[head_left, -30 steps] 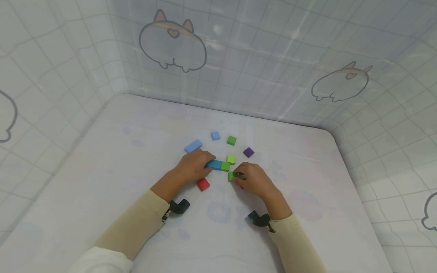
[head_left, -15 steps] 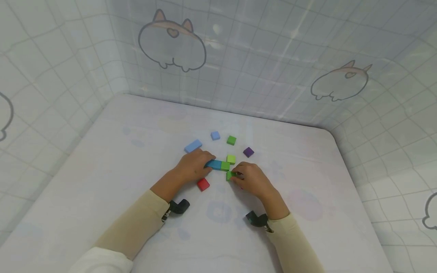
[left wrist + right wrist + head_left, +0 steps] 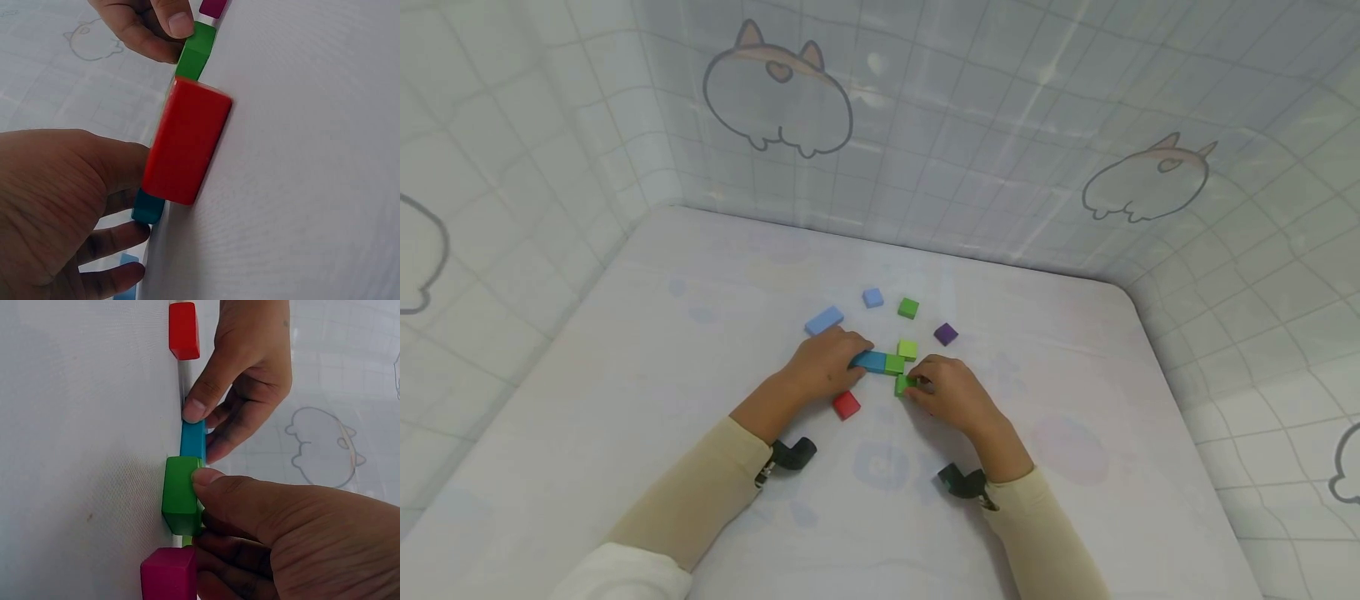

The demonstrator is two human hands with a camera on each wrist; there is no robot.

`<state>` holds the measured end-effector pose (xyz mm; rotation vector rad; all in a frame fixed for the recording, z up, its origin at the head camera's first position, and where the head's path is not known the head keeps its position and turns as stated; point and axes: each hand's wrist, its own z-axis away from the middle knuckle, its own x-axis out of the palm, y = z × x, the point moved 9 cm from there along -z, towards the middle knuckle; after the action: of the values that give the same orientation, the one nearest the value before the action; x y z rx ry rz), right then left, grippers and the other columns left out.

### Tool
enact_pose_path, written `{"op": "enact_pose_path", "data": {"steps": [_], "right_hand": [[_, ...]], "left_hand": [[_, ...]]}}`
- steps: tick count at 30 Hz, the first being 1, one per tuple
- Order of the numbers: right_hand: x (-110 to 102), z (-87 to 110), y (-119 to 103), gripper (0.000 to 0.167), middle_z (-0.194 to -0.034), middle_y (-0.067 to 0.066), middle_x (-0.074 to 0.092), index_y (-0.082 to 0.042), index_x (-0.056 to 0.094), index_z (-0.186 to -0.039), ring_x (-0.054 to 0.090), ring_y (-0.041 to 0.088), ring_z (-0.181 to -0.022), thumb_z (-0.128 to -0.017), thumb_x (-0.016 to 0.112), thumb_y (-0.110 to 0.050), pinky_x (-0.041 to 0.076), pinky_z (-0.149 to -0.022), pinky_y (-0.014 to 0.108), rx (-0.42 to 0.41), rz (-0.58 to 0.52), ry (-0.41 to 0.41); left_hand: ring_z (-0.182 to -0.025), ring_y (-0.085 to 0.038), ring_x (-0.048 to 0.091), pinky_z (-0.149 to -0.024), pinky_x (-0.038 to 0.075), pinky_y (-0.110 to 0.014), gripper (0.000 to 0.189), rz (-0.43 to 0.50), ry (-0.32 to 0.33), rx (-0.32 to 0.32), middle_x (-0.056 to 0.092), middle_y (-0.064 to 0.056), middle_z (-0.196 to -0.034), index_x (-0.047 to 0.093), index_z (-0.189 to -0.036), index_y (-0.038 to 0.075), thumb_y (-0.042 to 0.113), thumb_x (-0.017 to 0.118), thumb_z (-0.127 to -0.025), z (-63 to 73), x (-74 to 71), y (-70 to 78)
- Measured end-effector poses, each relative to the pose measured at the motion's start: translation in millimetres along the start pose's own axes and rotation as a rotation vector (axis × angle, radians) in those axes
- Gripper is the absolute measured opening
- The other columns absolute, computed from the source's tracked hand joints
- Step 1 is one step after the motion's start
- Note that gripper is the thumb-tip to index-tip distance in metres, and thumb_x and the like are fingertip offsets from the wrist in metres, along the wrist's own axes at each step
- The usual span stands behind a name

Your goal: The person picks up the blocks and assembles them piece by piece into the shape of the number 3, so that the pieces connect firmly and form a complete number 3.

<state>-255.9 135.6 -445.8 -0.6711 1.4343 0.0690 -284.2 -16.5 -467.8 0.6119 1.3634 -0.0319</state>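
Observation:
My left hand [image 3: 826,364] pinches a blue block [image 3: 872,362] between thumb and fingers. A green block [image 3: 895,364] lies against the blue block's right end. Just nearer to me, my right hand [image 3: 957,392] pinches another green block [image 3: 182,495] by its sides. A yellow-green block [image 3: 907,349] sits just behind the row. A red block [image 3: 846,405] rests near the left wrist, standing large in the left wrist view. Beside the right fingers is a magenta block [image 3: 169,574], mostly hidden under the hand in the head view.
Farther back lie a long light-blue block [image 3: 824,321], a small light-blue block [image 3: 872,297], a green block [image 3: 908,308] and a purple block [image 3: 946,334]. Pale walls with a printed grid enclose the white surface [image 3: 715,517] at the back and sides.
My right hand has slid slightly left with its green block, bringing it closer to the blue and green row. The left hand stays in place.

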Motion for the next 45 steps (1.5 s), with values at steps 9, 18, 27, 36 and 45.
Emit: {"op": "enact_pose_path", "data": {"steps": [9, 18, 27, 36, 45], "right_hand": [[-1.5, -2.3, -1.1, 0.021, -0.101, 0.001, 0.072, -0.009, 0.077, -0.104, 0.066, 0.013, -0.091, -0.086, 0.079, -0.02, 0.056, -0.085, 0.031, 0.004, 0.004, -0.007], [-3.8, -4.2, 0.9, 0.021, -0.1, 0.001, 0.072, -0.01, 0.077, -0.103, 0.066, 0.013, -0.092, -0.085, 0.08, -0.021, 0.056, -0.085, 0.032, 0.015, -0.002, 0.0], [-3.4, -5.0, 3.3, 0.022, -0.1, 0.0, 0.072, -0.01, 0.077, -0.103, 0.067, 0.014, -0.093, -0.086, 0.08, -0.023, 0.056, -0.086, 0.032, 0.025, 0.004, -0.006], [-1.3, -4.7, 4.7, 0.023, -0.1, -0.001, 0.072, -0.011, 0.077, -0.104, 0.066, 0.013, -0.093, -0.086, 0.08, -0.024, 0.056, -0.086, 0.032, 0.047, 0.016, -0.009], [-1.1, -3.7, 4.5, 0.024, -0.101, -0.001, 0.071, -0.011, 0.076, -0.105, 0.066, 0.013, -0.093, -0.086, 0.079, -0.025, 0.056, -0.085, 0.032, 0.027, 0.022, 0.003]], "left_hand": [[-0.121, -0.019, 0.054, -0.104, 0.049, -0.039, 0.049, -0.003, -0.012, -0.008, 0.061, 0.0, -0.136, 0.059, -0.139, 0.016, 0.028, 0.071, -0.093, -1.3, -2.3, 1.7], [-0.124, -0.02, 0.054, -0.105, 0.048, -0.039, 0.048, -0.001, -0.013, -0.007, 0.061, 0.0, -0.136, 0.059, -0.138, 0.015, 0.027, 0.071, -0.093, -2.9, -5.0, 3.1], [-0.124, -0.02, 0.053, -0.105, 0.048, -0.039, 0.047, -0.001, -0.019, -0.001, 0.061, 0.0, -0.137, 0.059, -0.139, 0.015, 0.028, 0.069, -0.094, -3.8, -6.0, 3.1], [-0.122, -0.02, 0.053, -0.104, 0.048, -0.039, 0.047, 0.003, -0.02, -0.009, 0.061, 0.0, -0.137, 0.059, -0.139, 0.015, 0.028, 0.069, -0.094, -4.5, -2.7, 1.2], [-0.121, -0.019, 0.053, -0.104, 0.048, -0.039, 0.048, -0.006, -0.018, -0.009, 0.061, 0.0, -0.137, 0.059, -0.139, 0.016, 0.029, 0.069, -0.094, -3.8, -2.3, 1.1]]}}
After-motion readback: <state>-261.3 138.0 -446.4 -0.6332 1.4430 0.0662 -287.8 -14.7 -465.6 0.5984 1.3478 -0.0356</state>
